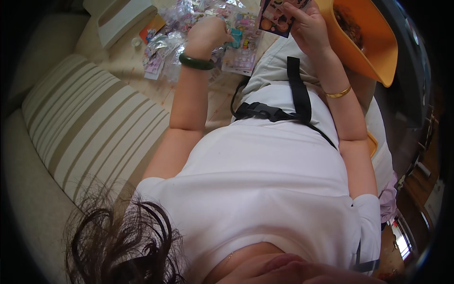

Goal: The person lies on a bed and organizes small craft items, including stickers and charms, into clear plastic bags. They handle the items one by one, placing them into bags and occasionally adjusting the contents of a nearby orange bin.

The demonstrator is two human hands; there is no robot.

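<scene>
My right hand (309, 27) grips a dark sheet (275, 18) printed with pinkish and orange shapes, which looks like a sticker sheet. My left hand (207, 34), below a green bangle, is closed over a pile of clear plastic packets (177, 41) with colourful contents. Right at its fingertips is a small teal piece (235, 38); whether the fingers hold it, I cannot make out. Beside that hand lies a clear-fronted pack (243, 59) with pastel pieces, partly covered by the teal piece.
An orange-yellow bin (385, 57) with dark brownish contents stands at my right. To the far left are a white box-like object (125, 21), an orange card (153, 27) and a small white cap (136, 42). A striped cushion (94, 128) lies at my left.
</scene>
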